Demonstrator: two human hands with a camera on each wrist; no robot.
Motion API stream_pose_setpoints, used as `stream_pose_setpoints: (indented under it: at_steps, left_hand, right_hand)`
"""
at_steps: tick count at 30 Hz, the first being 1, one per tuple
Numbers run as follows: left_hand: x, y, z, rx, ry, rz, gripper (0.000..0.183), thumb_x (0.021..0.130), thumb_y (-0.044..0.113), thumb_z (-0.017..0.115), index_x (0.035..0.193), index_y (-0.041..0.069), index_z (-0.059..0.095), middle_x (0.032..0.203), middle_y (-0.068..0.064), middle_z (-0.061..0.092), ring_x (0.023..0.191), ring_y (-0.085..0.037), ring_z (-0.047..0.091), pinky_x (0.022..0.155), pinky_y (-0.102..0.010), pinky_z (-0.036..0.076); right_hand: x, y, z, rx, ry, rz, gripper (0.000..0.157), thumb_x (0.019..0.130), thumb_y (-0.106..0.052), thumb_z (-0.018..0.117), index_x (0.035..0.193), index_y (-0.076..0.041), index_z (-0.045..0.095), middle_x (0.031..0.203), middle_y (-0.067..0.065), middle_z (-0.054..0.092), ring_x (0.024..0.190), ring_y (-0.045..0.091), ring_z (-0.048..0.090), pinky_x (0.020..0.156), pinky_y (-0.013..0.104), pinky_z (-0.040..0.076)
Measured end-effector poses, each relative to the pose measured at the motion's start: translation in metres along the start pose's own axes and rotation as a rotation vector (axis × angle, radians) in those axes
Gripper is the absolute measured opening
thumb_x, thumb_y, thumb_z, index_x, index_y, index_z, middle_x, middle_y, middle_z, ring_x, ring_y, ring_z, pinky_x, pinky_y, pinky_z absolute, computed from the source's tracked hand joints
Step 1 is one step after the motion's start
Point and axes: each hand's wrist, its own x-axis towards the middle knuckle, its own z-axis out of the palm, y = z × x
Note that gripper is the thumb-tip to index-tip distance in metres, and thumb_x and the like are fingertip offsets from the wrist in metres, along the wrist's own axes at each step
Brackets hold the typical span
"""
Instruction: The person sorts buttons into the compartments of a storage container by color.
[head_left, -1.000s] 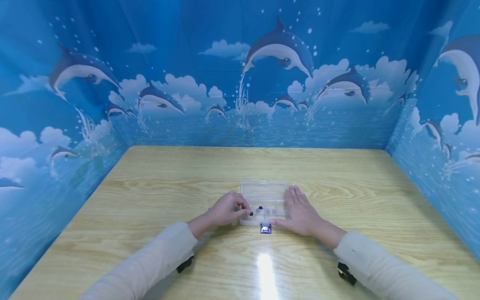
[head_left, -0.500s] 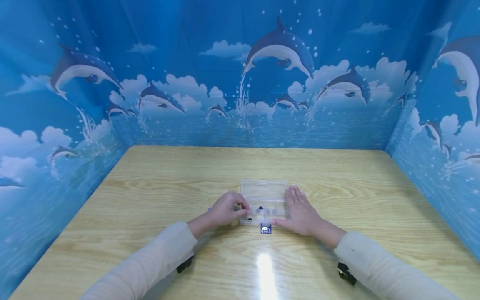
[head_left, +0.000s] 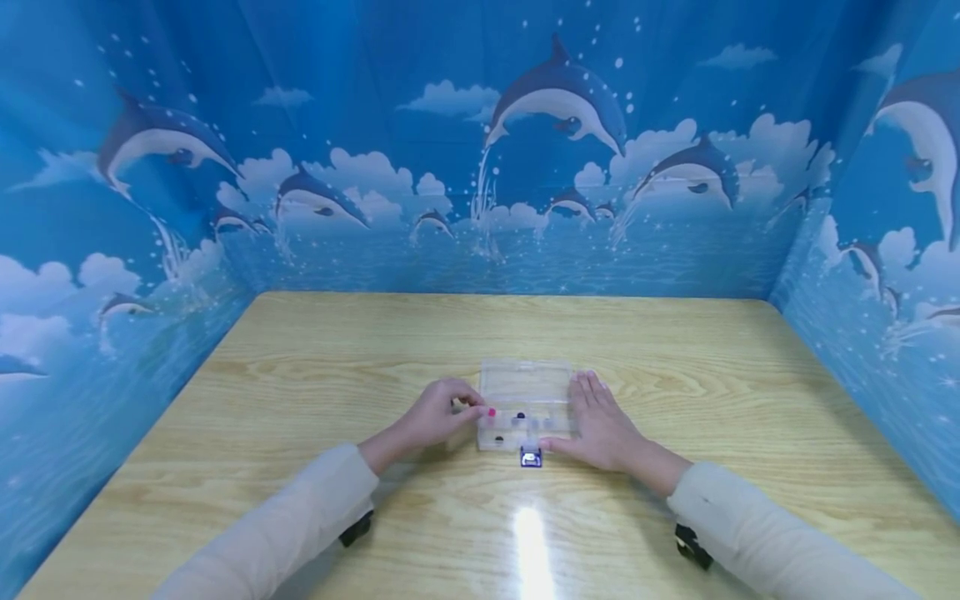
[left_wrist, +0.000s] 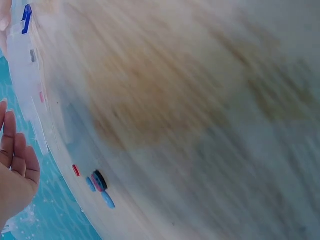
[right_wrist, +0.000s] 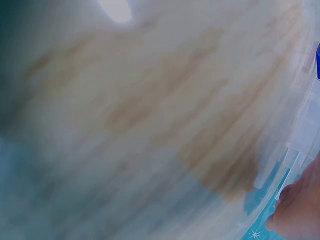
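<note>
1. My left hand (head_left: 442, 412): fingers were loosely bent and released, tips just beside a pink piece (head_left: 492, 412).
2. My right hand (head_left: 602, 427): lay flat and released, touching the right end of a clear box (head_left: 527, 382).
3. Clear box: stood open on the worktop (head_left: 360, 333), pink piece rear left, black piece (head_left: 498, 439) front left.
4. Loose: red piece (left_wrist: 76, 170) and black disc (left_wrist: 100, 180) lay near my left wrist.

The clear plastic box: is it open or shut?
Open. The head view shows the box with its lid laid back, leaving it uncovered.
</note>
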Motion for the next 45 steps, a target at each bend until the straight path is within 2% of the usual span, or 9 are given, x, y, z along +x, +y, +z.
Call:
stream_pose_setpoints:
  at_steps: [5, 15, 19, 25, 35, 41, 45]
  left_hand:
    - [-0.003, -0.003, -0.004, -0.01, 0.018, -0.013, 0.008, 0.085, 0.018, 0.066, 0.088, 0.012, 0.07, 0.087, 0.001, 0.067, 0.085, -0.011, 0.056, 0.075, -0.026, 0.048]
    - [-0.011, -0.011, -0.009, -0.008, 0.029, 0.091, 0.01, 0.085, 0.018, 0.066, 0.089, 0.01, 0.071, 0.088, -0.002, 0.068, 0.084, -0.013, 0.059, 0.074, -0.028, 0.048]
    - [-0.015, -0.013, -0.012, -0.017, 0.021, 0.065, 0.01, 0.085, 0.018, 0.066, 0.09, 0.011, 0.071, 0.089, -0.001, 0.068, 0.086, -0.013, 0.059, 0.077, -0.027, 0.048]
    - [-0.023, -0.017, -0.017, -0.027, 0.041, 0.059, 0.01, 0.084, 0.018, 0.067, 0.089, 0.011, 0.071, 0.091, -0.002, 0.068, 0.087, -0.015, 0.059, 0.073, -0.022, 0.046]
    - [-0.032, -0.021, -0.021, -0.019, 0.065, 0.068, 0.011, 0.085, 0.018, 0.067, 0.09, 0.01, 0.071, 0.091, -0.002, 0.067, 0.086, -0.015, 0.058, 0.068, -0.026, 0.047]
    - [-0.035, -0.025, -0.023, -0.006, 0.077, 0.081, 0.01, 0.083, 0.017, 0.068, 0.089, 0.01, 0.072, 0.089, -0.002, 0.067, 0.085, -0.015, 0.058, 0.069, -0.024, 0.046]
    - [-0.039, -0.03, -0.025, -0.009, 0.093, 0.101, 0.009, 0.081, 0.015, 0.07, 0.087, 0.009, 0.072, 0.087, -0.003, 0.067, 0.08, -0.014, 0.057, 0.065, -0.022, 0.044]
  right_hand:
    - [0.0, 0.0, 0.0, -0.002, 0.0, 0.0, 0.106, 0.08, -0.067, 0.051, 0.142, 0.012, 0.016, 0.15, 0.03, 0.01, 0.141, 0.043, 0.006, 0.114, 0.051, 0.011]
    - [0.0, 0.0, 0.0, 0.0, 0.001, -0.005, 0.105, 0.081, -0.066, 0.051, 0.141, 0.012, 0.017, 0.15, 0.031, 0.01, 0.14, 0.044, 0.006, 0.114, 0.051, 0.011]
    - [-0.001, 0.0, 0.0, -0.003, 0.001, -0.005, 0.105, 0.081, -0.066, 0.051, 0.141, 0.013, 0.017, 0.15, 0.031, 0.011, 0.14, 0.044, 0.006, 0.114, 0.051, 0.011]
    - [0.0, 0.001, 0.001, -0.005, -0.001, -0.001, 0.106, 0.08, -0.068, 0.05, 0.141, 0.012, 0.017, 0.15, 0.031, 0.011, 0.14, 0.044, 0.006, 0.114, 0.052, 0.011]
    - [-0.001, 0.0, 0.0, -0.003, -0.005, 0.002, 0.106, 0.08, -0.067, 0.05, 0.142, 0.012, 0.016, 0.15, 0.031, 0.011, 0.14, 0.043, 0.006, 0.114, 0.051, 0.011]
    - [-0.001, 0.001, 0.0, -0.007, -0.001, 0.001, 0.106, 0.08, -0.068, 0.049, 0.142, 0.012, 0.017, 0.15, 0.031, 0.011, 0.14, 0.044, 0.006, 0.114, 0.051, 0.011]
    - [0.0, 0.001, 0.0, -0.005, -0.001, 0.002, 0.106, 0.08, -0.068, 0.049, 0.142, 0.012, 0.016, 0.15, 0.03, 0.01, 0.141, 0.043, 0.006, 0.114, 0.051, 0.011]
